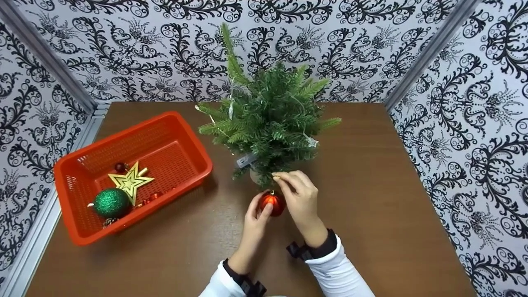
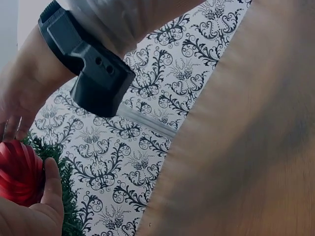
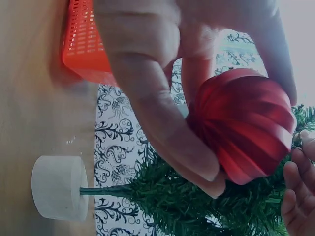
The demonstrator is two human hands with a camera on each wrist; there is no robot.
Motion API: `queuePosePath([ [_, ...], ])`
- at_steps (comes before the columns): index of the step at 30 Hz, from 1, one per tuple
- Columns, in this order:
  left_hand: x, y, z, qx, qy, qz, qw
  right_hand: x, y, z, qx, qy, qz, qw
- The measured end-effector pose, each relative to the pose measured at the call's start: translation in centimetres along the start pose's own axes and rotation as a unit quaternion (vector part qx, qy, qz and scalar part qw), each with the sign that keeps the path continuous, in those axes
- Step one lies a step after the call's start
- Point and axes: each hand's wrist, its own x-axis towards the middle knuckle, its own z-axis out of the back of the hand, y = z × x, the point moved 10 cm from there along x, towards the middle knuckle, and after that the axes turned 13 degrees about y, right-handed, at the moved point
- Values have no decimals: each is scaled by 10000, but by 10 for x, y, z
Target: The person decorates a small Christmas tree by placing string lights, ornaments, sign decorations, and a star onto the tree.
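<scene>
A shiny red ribbed Christmas ball (image 1: 272,203) is in my left hand (image 1: 256,214), gripped between thumb and fingers in front of the tree. In the right wrist view the fingers curl round the ball (image 3: 246,125) from both sides. My right hand (image 1: 300,194), just above the ball's gold cap, pinches a thin hanging loop with thumb and forefinger. Fine strands of it show by the fingers in the left wrist view. Right behind the hands stands a small green artificial Christmas tree (image 1: 276,119), its low branches close to the right fingertips.
On the left stands an orange plastic basket (image 1: 181,123) holding a gold star (image 1: 131,181), a green glitter ball (image 1: 110,203) and several small ornaments. The tree has a round pale base (image 3: 59,188). A small battery box (image 1: 246,160) hangs on its lower branches. Patterned walls enclose the brown table (image 1: 371,185).
</scene>
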Motion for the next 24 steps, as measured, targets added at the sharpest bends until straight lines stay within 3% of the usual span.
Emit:
queuePosePath([
  [11,4,16,7,94,-219,513,9984,-1,9,6,-1269,-323,272,9910],
  [17,4,25,8,19,-211,605,9979,-7,9,7,-1208,-372,222,9917],
  [24,6,18,5,184,-22,257,9995,-29,16,4,-869,-467,509,9938],
])
